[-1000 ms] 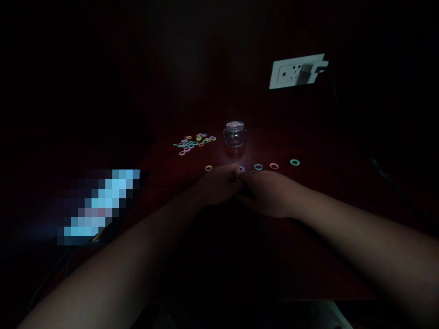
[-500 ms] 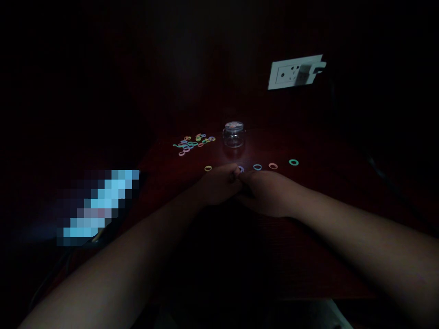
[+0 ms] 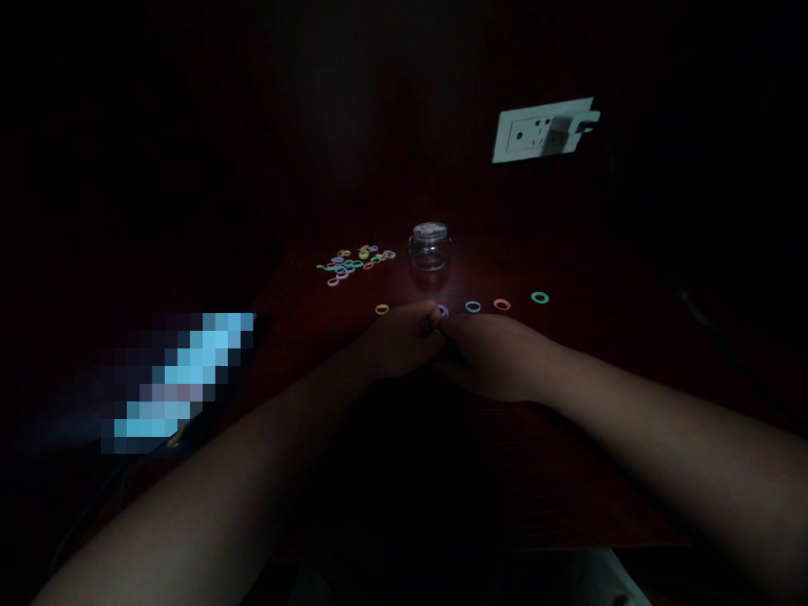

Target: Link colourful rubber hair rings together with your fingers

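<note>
In the dim head view my left hand (image 3: 407, 338) and my right hand (image 3: 496, 355) meet over the dark red table. Both have their fingers curled together; what they pinch, if anything, is hidden in shadow. Just beyond the fingertips a purple hair band (image 3: 443, 311) shows in part. It lies in a loose row with a yellow band (image 3: 382, 310), a blue band (image 3: 473, 307), a pink band (image 3: 502, 305) and a green band (image 3: 539, 298). Behind the row stands a clear lidded jar (image 3: 429, 249).
A pile of several coloured bands (image 3: 350, 264) lies left of the jar. At the left edge a lit, pixelated screen (image 3: 189, 374) leans at a slant. On the wall a white socket plate (image 3: 521, 136) holds a plug. A dark cable (image 3: 700, 311) runs along the right.
The view has shifted very slightly. Both hands stay together in the same place, and the bands and jar have not moved.
</note>
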A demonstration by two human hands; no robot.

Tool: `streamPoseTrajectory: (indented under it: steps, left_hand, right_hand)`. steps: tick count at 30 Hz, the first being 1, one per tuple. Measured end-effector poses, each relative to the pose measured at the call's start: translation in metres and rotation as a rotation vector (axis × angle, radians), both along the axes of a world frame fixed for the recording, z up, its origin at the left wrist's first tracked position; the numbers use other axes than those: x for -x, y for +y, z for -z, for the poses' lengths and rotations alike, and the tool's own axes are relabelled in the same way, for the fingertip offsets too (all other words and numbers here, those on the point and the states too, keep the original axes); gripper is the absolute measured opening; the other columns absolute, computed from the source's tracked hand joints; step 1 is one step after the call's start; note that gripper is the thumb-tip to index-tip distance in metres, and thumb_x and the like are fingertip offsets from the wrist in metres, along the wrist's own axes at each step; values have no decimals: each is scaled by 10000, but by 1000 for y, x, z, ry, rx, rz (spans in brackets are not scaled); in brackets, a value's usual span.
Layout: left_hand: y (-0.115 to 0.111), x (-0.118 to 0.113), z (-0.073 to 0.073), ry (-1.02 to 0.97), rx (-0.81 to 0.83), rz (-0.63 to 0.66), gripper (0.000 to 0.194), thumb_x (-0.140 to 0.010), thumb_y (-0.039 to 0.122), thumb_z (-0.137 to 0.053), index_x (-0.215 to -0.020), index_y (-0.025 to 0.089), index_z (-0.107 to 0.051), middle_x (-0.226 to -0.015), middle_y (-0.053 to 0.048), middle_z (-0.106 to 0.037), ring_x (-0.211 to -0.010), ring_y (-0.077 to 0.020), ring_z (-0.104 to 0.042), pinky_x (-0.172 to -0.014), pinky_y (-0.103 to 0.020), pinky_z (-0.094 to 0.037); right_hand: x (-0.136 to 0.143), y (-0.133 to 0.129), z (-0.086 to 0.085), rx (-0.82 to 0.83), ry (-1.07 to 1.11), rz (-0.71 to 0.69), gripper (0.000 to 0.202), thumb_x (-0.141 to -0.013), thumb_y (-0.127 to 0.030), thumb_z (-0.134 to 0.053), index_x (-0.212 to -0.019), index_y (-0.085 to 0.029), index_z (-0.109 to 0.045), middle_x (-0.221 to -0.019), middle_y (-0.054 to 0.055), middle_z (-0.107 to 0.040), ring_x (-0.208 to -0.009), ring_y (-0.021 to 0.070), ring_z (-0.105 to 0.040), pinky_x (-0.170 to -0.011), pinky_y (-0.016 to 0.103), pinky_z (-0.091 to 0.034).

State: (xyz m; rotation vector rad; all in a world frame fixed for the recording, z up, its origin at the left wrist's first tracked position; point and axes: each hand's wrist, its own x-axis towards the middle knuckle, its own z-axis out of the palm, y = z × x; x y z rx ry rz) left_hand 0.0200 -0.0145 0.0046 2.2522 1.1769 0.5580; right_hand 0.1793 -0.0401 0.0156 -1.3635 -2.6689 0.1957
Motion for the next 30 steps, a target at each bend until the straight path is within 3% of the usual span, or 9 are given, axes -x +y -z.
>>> streamPoseTrajectory:
  steps: [11,30]
  left_hand:
    - [1,0,1,-9,14,27,82,-760,248,-478,-745,168,-467,-705,21,-543,-648,-108,-483,-570,-231,-345]
    - [4,3,5,-23,22,58,74,-754,245,-469,-756,171,-465,-717,23,-541,-653,-108,-492,-568,-231,-350]
  right_hand:
    - [-1,-2,0,-8,-21,1,435,-782,-404,-470,-1141,-162,-510,-980,101,-649,-848,223,-610,-688,306,-428]
    - [-1,-1,0,4,-4,-7,400,-776,-399,-481,-1099,-167,-528,-962,92,-653,-823,216,-616,-679,294,-434]
